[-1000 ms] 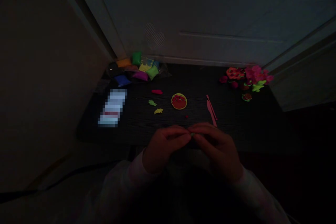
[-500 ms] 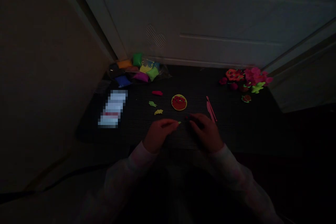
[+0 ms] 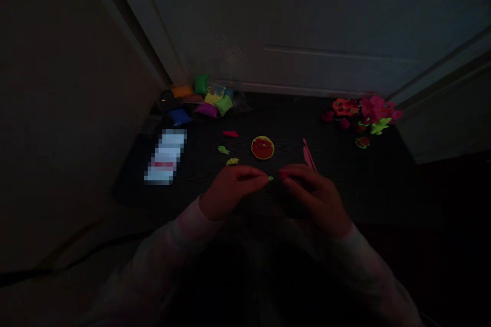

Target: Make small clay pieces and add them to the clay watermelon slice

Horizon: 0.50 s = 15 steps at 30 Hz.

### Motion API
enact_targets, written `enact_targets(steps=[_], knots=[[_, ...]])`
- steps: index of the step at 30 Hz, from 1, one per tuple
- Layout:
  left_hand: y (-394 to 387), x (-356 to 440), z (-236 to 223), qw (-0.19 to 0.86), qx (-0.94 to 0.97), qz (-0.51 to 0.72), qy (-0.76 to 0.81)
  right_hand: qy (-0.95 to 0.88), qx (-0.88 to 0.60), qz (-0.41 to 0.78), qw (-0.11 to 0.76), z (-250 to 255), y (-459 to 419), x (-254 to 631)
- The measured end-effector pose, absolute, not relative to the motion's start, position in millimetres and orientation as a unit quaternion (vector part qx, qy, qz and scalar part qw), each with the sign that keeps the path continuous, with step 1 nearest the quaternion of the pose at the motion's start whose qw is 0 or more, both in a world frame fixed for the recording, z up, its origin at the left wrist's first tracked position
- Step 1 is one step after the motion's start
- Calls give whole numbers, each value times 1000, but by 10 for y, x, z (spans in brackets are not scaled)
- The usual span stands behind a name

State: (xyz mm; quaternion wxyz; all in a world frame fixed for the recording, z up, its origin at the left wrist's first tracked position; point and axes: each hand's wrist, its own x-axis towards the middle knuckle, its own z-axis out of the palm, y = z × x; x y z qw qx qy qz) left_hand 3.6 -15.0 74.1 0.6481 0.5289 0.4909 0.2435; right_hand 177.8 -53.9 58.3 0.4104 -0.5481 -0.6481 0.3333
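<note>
Right now my left hand [image 3: 232, 190], nearer me than the yellow-rimmed red clay disc [image 3: 263, 149], has thumb and forefinger pinched together on a tiny green clay bit [image 3: 270, 178], which pokes out past the fingertips. My right hand [image 3: 320, 196], nearer me and to the disc's right, has its fingers closed on a small red clay lump [image 3: 283, 176], right at the tips. Both bits sit just on my side of the disc, close together but apart. Left of the disc on the dark surface [image 3: 368, 179] lie yellow [image 3: 232, 162], light-green [image 3: 224, 150] and red clay pieces [image 3: 230, 134]; right of it, a pink knife [image 3: 307, 158].
</note>
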Motion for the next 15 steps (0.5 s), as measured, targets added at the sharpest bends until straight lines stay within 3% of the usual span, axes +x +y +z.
enact_targets(steps=[5, 15], knots=[[-171, 59, 893, 658, 542, 231, 469, -688, -534, 297, 391, 808, -656, 1776], [-201, 34, 884, 640, 571, 213, 468, -747, -520, 215, 354, 803, -706, 1749]])
